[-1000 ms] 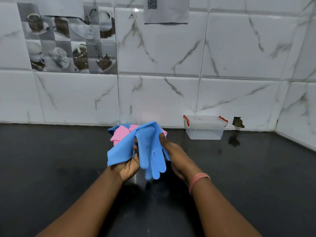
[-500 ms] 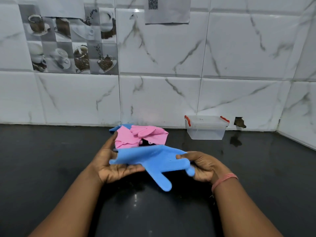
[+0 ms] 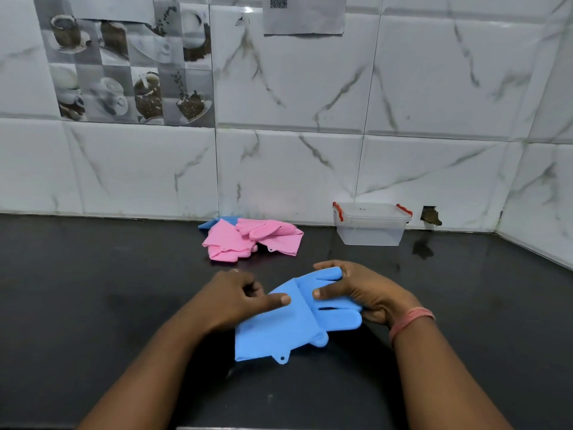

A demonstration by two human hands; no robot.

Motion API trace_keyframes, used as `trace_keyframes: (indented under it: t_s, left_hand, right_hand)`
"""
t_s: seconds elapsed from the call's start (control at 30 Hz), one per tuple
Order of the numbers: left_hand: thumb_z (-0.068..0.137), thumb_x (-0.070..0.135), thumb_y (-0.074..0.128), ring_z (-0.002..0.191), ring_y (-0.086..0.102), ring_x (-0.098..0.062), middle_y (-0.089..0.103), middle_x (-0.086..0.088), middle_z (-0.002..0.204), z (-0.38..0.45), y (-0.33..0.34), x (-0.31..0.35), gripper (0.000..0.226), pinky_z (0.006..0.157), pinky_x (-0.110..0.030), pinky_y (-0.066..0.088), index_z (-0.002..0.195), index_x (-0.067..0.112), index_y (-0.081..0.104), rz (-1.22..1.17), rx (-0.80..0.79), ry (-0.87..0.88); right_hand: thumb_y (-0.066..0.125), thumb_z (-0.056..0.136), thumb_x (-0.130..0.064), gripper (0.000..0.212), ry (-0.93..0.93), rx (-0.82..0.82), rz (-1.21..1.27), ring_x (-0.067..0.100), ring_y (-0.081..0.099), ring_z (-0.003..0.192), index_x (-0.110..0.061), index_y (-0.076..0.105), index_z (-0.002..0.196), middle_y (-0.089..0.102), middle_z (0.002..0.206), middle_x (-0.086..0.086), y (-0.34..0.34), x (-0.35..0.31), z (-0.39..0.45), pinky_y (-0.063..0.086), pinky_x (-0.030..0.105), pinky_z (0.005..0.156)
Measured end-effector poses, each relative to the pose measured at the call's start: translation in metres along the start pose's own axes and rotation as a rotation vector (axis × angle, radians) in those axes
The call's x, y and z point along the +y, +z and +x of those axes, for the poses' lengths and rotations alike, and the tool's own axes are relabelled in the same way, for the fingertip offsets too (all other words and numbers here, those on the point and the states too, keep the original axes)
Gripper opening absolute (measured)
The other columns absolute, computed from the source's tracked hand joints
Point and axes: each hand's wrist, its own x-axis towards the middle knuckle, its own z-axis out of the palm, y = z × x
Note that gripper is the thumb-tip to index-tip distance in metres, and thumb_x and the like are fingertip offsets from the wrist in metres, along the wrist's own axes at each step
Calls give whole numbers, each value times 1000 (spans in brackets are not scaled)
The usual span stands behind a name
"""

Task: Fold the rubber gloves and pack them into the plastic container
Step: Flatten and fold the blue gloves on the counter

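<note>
My blue glove now lies flat on the black counter close to the near edge, where half a second ago I had it stretched in the air between my hands and a second ago bunched up in front of my chest. Its cuff, with the small hanging tab, points toward me and its fingers run off to the right. My left hand is curled on the cuff side, the thumb pressing the rubber down near the middle of the glove; I cannot tell whether the tucked fingers pinch anything. My right hand wraps the finger end, thumb on top and fingers curled round the tips, holding them. With the glove laid down and pinned, I judge the fold itself is about to start: likely bringing the fingers over toward the cuff. Farther back, near the counter's rear edge by the tiled wall, the pink gloves sit in a loose heap with a corner of another blue glove poking out behind them, none of them folded. To their right, also against the rear edge and well apart from my hands, stands the clear plastic container with red clips, lid on, nothing visible inside. Packing has not begun.
</note>
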Motion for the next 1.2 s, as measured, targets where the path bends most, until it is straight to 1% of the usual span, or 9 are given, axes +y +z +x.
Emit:
trace_keyframes:
  t_s: [0.2,0.3,0.43,0.53,0.6,0.73,0.9,1.0,1.2]
  left_hand:
    - [42,101,46,102,56,-14,57,11,105,-19,20,30,94,85,-36,47,106,33,58,574,-102,47]
    - [70,60,58,92,65,-16,65,10,93,-18,10,41,36,68,-30,44,90,30,62,543,-44,49]
    - [88,20,67,70,64,-18,70,0,78,-11,-9,40,7,62,-29,49,81,19,66,-246,-127,-167]
    - [101,11,54,76,77,-29,77,-23,104,-14,-19,29,23,61,-38,65,117,-2,64,-1066,-291,-477]
    - [101,8,53,77,79,-34,74,-31,110,-19,-19,19,28,62,-40,66,121,-10,62,-1151,-418,-558]
    - [98,10,61,81,79,-30,72,-29,117,-33,-21,5,27,60,-31,65,119,-6,67,-940,-698,-525]
    - [94,-4,47,75,77,-30,76,-24,104,-24,-41,-9,30,62,-36,64,117,-5,67,-896,-556,-516]
    - [77,-6,35,68,60,-32,63,-19,84,-7,-51,-14,30,66,-43,57,95,-7,60,-1151,-422,-603]
    - [94,13,61,94,72,-38,66,-29,127,-4,-38,-8,44,76,-46,62,127,-15,61,-1146,-603,-555]
  right_hand:
    - [78,72,14,55,-39,89,86,35,74,98,-6,65,121,75,109,20,4,3,8,62,44,83]
    - [69,85,7,32,-10,106,294,24,71,71,6,62,116,71,91,20,3,2,10,59,29,67]
    - [63,92,-16,25,-5,103,703,27,70,77,3,67,108,69,89,21,1,-1,13,64,38,68]
    - [67,91,-45,65,-78,177,992,41,67,112,9,56,126,64,125,29,-5,-1,18,55,50,97]
    - [66,91,-50,78,-62,246,1063,48,61,119,7,38,137,53,135,35,-10,2,23,47,56,105]
    - [70,94,-28,53,-37,434,597,37,71,97,7,49,128,64,118,31,0,3,25,56,47,93]
    - [84,77,-34,98,-40,663,-260,23,59,118,-7,30,154,53,143,11,14,7,26,43,29,87]
    - [75,82,-13,88,-45,616,-454,23,54,128,-13,27,156,48,149,8,19,13,32,40,24,87]
    - [70,90,-9,92,-149,595,-304,22,58,124,-19,12,161,56,144,10,18,12,43,47,34,99]
